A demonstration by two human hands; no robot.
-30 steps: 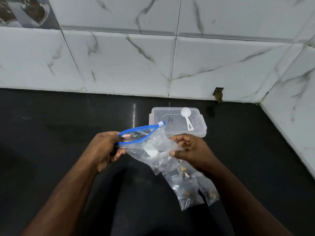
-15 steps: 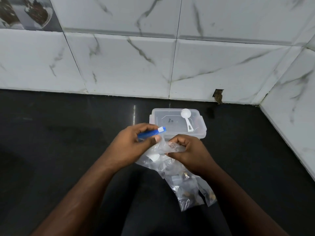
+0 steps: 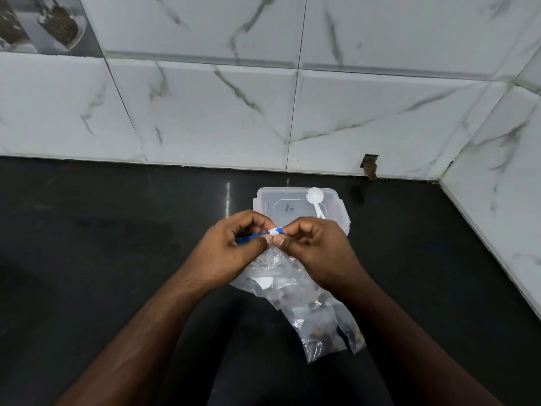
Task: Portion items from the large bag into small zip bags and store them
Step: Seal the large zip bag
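**Sealing the slider bag over the counter**

You have the large clear plastic bag with the blue zip track (image 3: 281,276) held up in both hands, just in front of the clear lidded plastic box (image 3: 295,202) that sits on the black counter (image 3: 117,259). Your left hand (image 3: 234,247) is curled around the blue track, thumb pressed along it. Your right hand (image 3: 319,247) pinches the track's end right beside the small white slider tab (image 3: 273,231) — the 2 hands nearly touch there. Below your hands the bag hangs loose, and several small clear zip bags with dark contents (image 3: 322,329) sag toward the counter; whether they sit inside the big bag or hang beside it cannot be told.

Expect the bag to behave as thin, soft film: light, slippery, with no stiffness of its own. The track is the only firm part, so keep your hold there — 1 hand anchoring the end, the other working the slider. Gripping the film lower down would likely just bunch it. The contents look small and light, but they could shift and tug the mouth askew.

A white plastic scoop (image 3: 316,200) rests on the box lid.
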